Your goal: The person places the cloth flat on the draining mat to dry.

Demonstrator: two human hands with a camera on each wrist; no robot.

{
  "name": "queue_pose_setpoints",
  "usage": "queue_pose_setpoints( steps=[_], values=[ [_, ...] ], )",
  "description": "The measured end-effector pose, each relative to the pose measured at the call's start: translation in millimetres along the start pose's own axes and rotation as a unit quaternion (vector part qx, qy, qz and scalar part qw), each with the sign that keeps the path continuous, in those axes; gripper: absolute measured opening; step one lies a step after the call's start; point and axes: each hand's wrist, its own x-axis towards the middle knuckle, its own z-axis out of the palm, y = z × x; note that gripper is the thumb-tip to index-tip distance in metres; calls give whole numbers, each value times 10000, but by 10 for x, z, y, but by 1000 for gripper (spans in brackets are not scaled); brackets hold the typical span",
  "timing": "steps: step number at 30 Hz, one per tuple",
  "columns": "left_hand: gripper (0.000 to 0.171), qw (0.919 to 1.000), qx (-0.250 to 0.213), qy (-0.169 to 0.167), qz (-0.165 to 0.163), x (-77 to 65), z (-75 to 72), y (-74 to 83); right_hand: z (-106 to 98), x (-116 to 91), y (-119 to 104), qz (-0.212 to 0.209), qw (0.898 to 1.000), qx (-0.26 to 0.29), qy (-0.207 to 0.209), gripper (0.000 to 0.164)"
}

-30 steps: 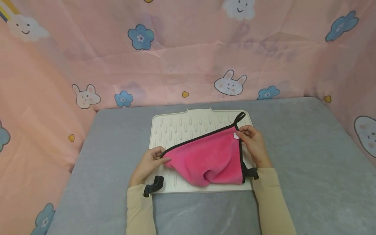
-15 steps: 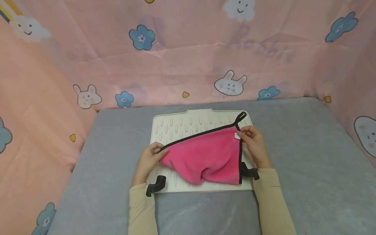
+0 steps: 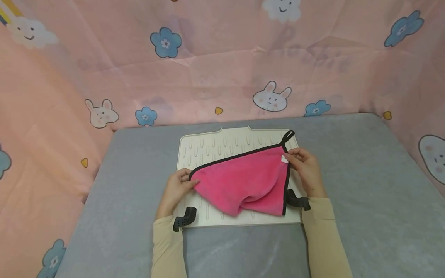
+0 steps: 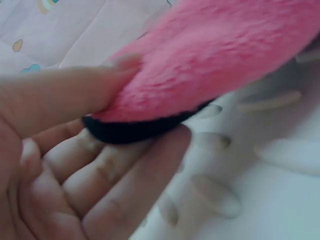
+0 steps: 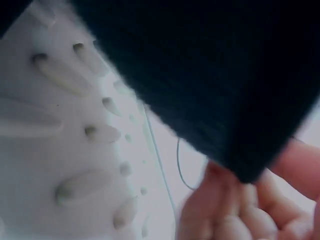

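Observation:
A pink plush cloth [image 3: 240, 175] with black edging is stretched between both hands over a cream ridged mat [image 3: 198, 144]. My left hand [image 3: 176, 189] pinches its left corner, thumb on the pink face and fingers beneath the black edge, as the left wrist view shows. At the upper right my right hand [image 3: 306, 168] pinches the side edge beside a small white label [image 3: 284, 159]. A black hanging loop [image 3: 287, 136] sticks up from the corner above that hand. The cloth's lower part sags into a fold. Its dark underside [image 5: 200, 85] fills much of the right wrist view.
The mat lies on a grey cloth-covered table [image 3: 139, 162]. Behind and at both sides hangs a pink curtain [image 3: 215, 69] printed with rabbits, clouds and flowers. A black wrist mount [image 3: 185, 219] sits on the left sleeve, another mount [image 3: 298, 200] on the right.
The right hand has shifted slightly right and the left hand slightly up, with the cloth's top edge moving along. The cloth's lower fold has changed shape. Both hands keep their hold.

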Motion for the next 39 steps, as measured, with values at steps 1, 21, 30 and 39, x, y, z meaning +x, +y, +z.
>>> queue_pose_setpoints(
  steps=[1, 21, 30, 39],
  values=[
    [15, 9999, -57, 110, 17, 3, 7, 2, -6, -3, -2, 66, 9997, -175, -186, 13],
    [25, 9998, 176, 21, -88, 12, -30, -27, -14, 13, 30, 260, 9912, -840, -993, 25],
    [26, 9905, 549, -1256, 93, -44, -86, -46, -22, -2, 22, 48, 9971, -679, -337, 29],
    [15, 9991, 269, -293, 113, -15, -86, -53, -45, 25, 54, -81, 9990, -432, 16, 13]
  ],
)
